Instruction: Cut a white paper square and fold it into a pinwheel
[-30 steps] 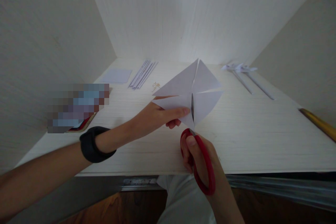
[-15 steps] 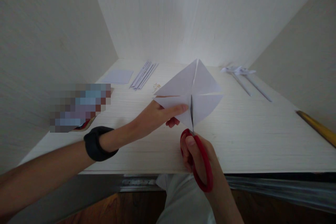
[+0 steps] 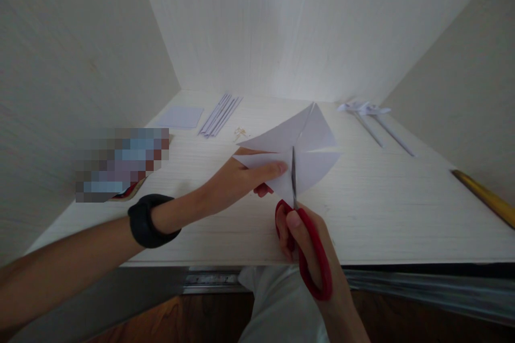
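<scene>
Left hand (image 3: 241,179) pinches white creased paper square (image 3: 309,142) held above desk; right hand (image 3: 308,241) grips red scissors (image 3: 309,254), blades in paper.

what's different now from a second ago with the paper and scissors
The paper has tipped flatter, its far corner lower and shifted right. The scissors have closed a little along the cut, blade deeper in. The left hand still pinches the paper and the right hand still holds the scissors. The table items stayed put.
</scene>
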`<act>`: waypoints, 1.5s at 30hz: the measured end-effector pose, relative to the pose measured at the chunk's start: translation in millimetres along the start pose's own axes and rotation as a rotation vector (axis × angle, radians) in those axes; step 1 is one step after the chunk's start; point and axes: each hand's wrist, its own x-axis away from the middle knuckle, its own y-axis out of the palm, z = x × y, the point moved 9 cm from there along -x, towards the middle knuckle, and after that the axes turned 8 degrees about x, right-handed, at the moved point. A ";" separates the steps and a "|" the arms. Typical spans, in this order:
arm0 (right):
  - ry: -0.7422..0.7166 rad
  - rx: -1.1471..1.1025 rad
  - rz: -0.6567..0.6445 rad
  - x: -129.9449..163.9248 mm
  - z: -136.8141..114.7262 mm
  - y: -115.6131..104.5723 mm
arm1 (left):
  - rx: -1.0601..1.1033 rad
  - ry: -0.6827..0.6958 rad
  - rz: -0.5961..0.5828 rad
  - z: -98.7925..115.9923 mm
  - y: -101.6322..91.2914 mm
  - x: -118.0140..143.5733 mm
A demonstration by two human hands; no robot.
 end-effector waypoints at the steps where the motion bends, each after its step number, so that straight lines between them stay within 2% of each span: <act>1: 0.006 -0.011 -0.006 -0.1 1.2 0.4 | -0.009 -0.004 -0.008 -0.2 0.7 0.0; 9: 0.040 -0.094 -0.024 -2.8 6.4 3.5 | 0.001 0.006 -0.083 -3.4 4.1 0.6; 16: 0.079 -0.074 0.004 -2.5 8.2 2.0 | 0.034 -0.024 -0.074 -6.3 3.7 0.2; 29: 0.050 -0.011 -0.001 -0.4 9.8 2.5 | 0.034 -0.053 -0.081 -12.4 5.0 0.9; 35: 0.033 -0.019 -0.006 -2.2 5.0 2.5 | 0.057 -0.016 -0.058 -12.8 -0.7 0.8; 40: 0.020 -0.002 0.038 -3.4 1.2 -0.3 | 0.084 0.004 0.037 -12.0 -9.5 -1.3; 45: 0.065 0.048 0.060 -4.5 8.2 -2.5 | 0.067 0.039 0.114 -8.4 -14.0 1.5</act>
